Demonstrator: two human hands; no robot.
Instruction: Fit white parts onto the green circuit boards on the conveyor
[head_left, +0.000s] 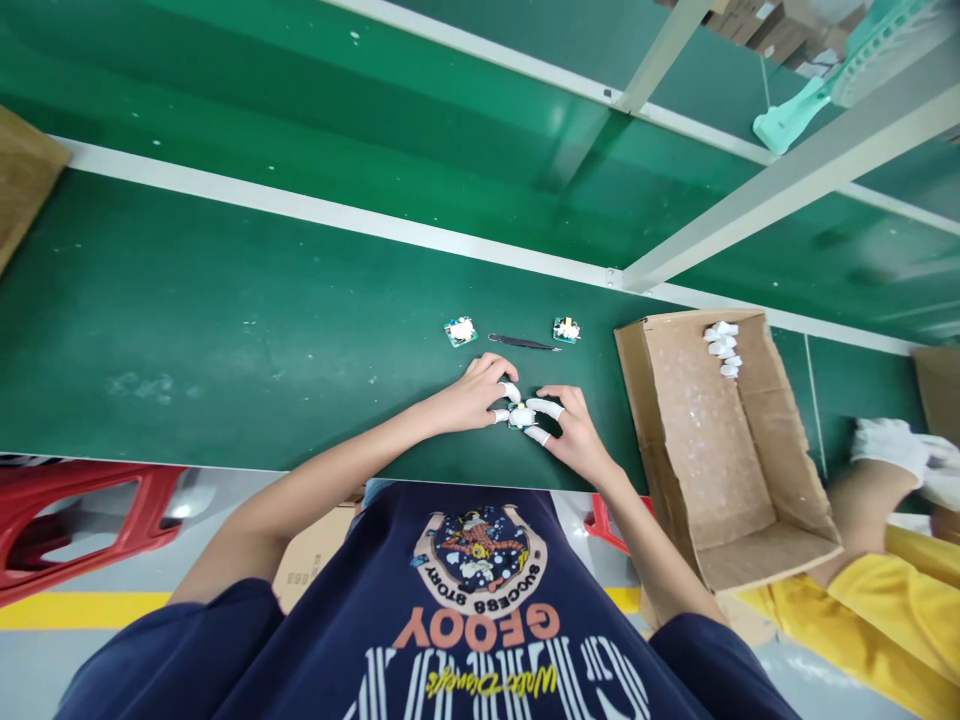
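Between my two hands, just above or on the green bench, is a small circuit board (520, 416) with white parts on it. My left hand (480, 393) pinches its left side, white finger cots on the thumb and a finger. From the other side, my right hand (571, 428) grips the board with its thumb and a finger, both in white cots. Beyond my hands lie black tweezers (523, 343), pointing right. A second circuit board (460, 331) rests to their left, and a third board (567, 329) sits at their right end.
An open cardboard box (716, 440) stands at my right, with several small white pieces (723, 348) inside. Past it, a co-worker's white-gloved hand (890, 446) and yellow clothing show. A metal post (787, 180) rises behind the box. A red stool (82, 520) is at lower left.
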